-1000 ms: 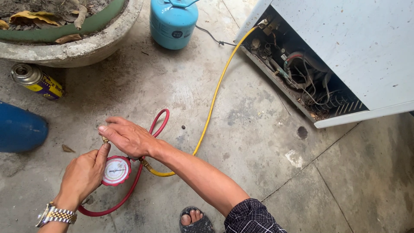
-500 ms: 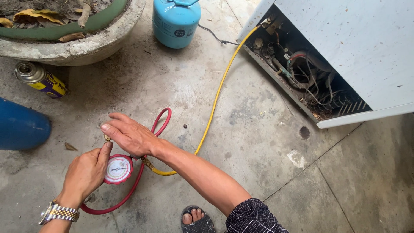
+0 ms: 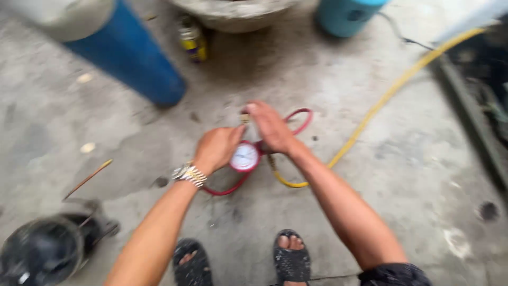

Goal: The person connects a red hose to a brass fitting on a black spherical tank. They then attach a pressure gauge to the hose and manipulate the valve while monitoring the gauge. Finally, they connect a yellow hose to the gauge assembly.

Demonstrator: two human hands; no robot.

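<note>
A round pressure gauge (image 3: 244, 157) with a red rim and white dial lies on the concrete floor. My left hand (image 3: 217, 148), with a metal watch on its wrist, grips the gauge's left side. My right hand (image 3: 271, 127) rests over the top of the gauge, fingers closed around its fitting. A red hose (image 3: 300, 117) loops out behind my right hand, and more of it curves under the gauge. A yellow hose (image 3: 381, 103) runs from the gauge up toward the top right. The frame is blurred.
A dark blue cylinder (image 3: 127, 58) lies at upper left, next to a small yellow can (image 3: 193, 38). A light blue tank (image 3: 346, 16) stands at the top. A black round compressor (image 3: 42, 249) sits at bottom left. An appliance's open base (image 3: 484, 100) is at right.
The view has swung left and down, so the compressor and my sandalled feet now show. Both hands remain on the gauge in about the same grip.
</note>
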